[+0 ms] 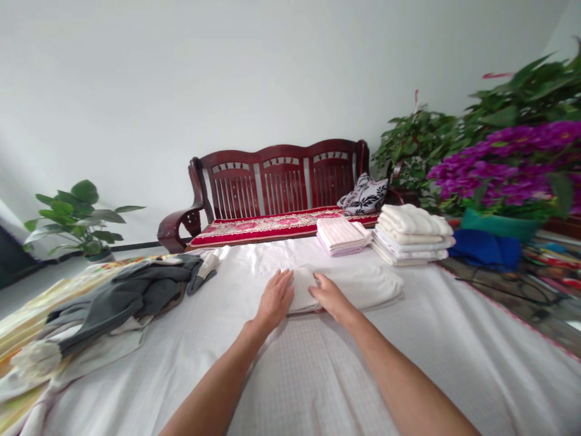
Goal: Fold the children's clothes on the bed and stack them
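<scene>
A white ribbed garment (363, 284), partly folded, lies on the white cloth in front of me, its longer part stretching to the right. My left hand (275, 300) rests at the garment's left edge with fingers stretched out and flat. Over the garment's middle is my right hand (332, 298), thumb and index finger bent round a fold of the fabric; its other fingers are mostly hidden. Just beyond stand a small stack of pink striped folded clothes (342, 235) and a taller stack of white folded clothes (411, 236).
A white checked cloth (299, 375) covers the surface. Rumpled grey clothes (136, 290) are heaped at the left. Behind stands a dark red wooden bench (281, 181) with a patterned cushion (364, 195). Purple flowers (508, 160), blue fabric (483, 248) and cables are at the right.
</scene>
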Motion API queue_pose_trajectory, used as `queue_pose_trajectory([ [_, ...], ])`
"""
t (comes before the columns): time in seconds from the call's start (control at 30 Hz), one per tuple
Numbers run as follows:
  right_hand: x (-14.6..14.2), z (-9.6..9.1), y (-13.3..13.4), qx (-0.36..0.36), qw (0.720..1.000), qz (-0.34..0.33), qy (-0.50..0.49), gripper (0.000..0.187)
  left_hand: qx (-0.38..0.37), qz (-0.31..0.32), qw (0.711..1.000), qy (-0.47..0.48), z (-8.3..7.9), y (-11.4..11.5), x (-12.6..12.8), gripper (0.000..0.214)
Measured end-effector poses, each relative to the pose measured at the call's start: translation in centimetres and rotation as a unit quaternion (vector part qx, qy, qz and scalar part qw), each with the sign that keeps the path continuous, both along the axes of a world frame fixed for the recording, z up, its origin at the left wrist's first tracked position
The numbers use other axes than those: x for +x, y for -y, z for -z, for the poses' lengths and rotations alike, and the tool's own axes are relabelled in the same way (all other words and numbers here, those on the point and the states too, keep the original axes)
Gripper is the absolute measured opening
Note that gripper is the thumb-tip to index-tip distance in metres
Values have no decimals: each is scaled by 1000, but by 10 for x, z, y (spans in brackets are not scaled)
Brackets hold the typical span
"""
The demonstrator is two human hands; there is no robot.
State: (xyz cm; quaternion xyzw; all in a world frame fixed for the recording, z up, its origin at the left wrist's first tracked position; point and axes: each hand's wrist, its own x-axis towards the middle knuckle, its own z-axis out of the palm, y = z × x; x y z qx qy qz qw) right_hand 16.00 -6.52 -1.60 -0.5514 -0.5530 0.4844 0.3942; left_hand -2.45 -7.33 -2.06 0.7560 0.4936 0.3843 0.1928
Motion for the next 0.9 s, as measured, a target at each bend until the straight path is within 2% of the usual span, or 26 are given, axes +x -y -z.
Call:
queue_pose_trajectory([
  [0.07,4,-1,0,-2,1000,0,15,55,8,26,997,-78,6,5,2,50],
  [0.2,12,-2,-2,-8,999,4,47,63,0,34,985,-170,14,11,10,55],
  [0.43,26,1,-6,3,989,-1,147,65,2,21,971,-240,14,14,15,56],
  [0.57,32,-3,-4,40,960,-19,275,60,0,16,966,-257,11,19,20,56],
  [0.7,34,-11,-1,63,925,-20,374,52,-6,6,971,-239,14,21,22,55],
  [0.8,42,-21,-1,56,919,-13,391,50,-20,28,985,-166,19,16,19,59],
  [0.87,55,-29,-1,61,915,44,397,44,-47,19,996,-76,20,9,15,62],
  [0.9,63,-33,-2,68,906,88,409,42,-75,-6,997,-19,18,4,13,63],
])
